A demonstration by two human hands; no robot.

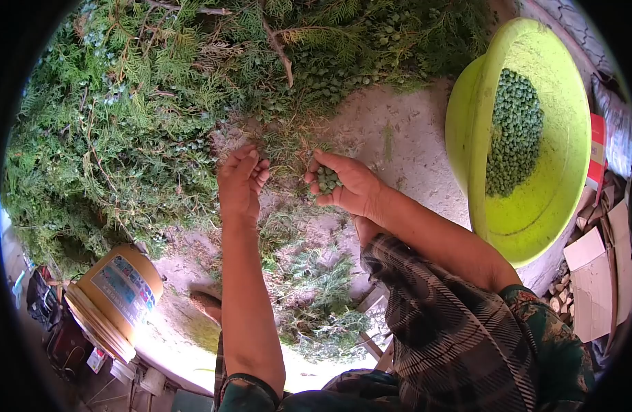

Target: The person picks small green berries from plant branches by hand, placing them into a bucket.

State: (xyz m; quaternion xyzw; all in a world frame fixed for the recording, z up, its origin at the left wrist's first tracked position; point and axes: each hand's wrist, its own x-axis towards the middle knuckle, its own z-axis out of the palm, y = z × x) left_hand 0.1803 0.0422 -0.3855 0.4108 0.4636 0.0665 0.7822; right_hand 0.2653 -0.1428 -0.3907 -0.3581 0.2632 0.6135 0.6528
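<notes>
My right hand (350, 185) is cupped around a small heap of round green cones (328, 180), its fingers curled up at their edge. To its left, my left hand (243, 180) is closed, thumb pressed against the curled fingers; whatever may be between them is too small or hidden to make out. Both hands are above the ground near a big pile of cut evergreen branches (151, 130), with scale-like green leaves and cones among them. On the right, a tilted lime-green basin (536, 220) holds a large heap of the same green cones (515, 130).
Loose green sprigs (316, 281) lie on the ground below my hands. A tan bucket (127, 288) with a label lies tilted at lower left. Cardboard (594, 295) and cut wood pieces (558, 301) are at the right edge. A bare stick (278, 51) rests on the branches.
</notes>
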